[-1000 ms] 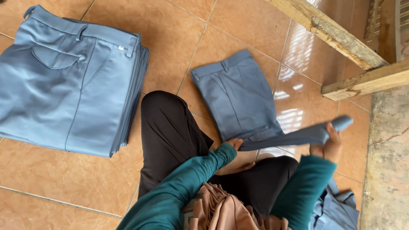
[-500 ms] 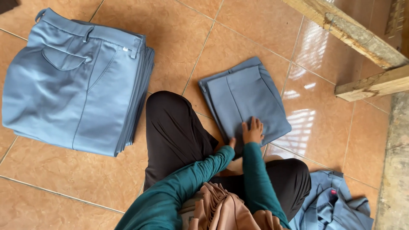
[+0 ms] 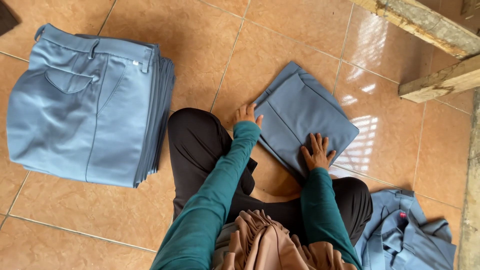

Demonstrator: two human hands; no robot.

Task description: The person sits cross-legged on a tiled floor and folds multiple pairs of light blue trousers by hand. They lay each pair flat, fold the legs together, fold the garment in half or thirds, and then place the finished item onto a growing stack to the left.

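A folded pair of grey-blue trousers (image 3: 305,112) lies on the tiled floor in front of my knees. My left hand (image 3: 246,115) rests at its near left edge, fingers spread on the cloth. My right hand (image 3: 317,151) lies flat on its near right corner, fingers apart. Both arms wear teal sleeves, and my legs in black trousers are folded beneath them.
A tall stack of folded grey-blue trousers (image 3: 87,107) sits at the left. A loose heap of the same cloth (image 3: 405,235) lies at the lower right. Wooden beams (image 3: 430,50) cross the upper right. Orange floor tiles (image 3: 210,45) surround everything.
My right hand laid the raised trouser leg down onto the folded piece. Both hands now press it flat, and my left hand has slid to its left edge.
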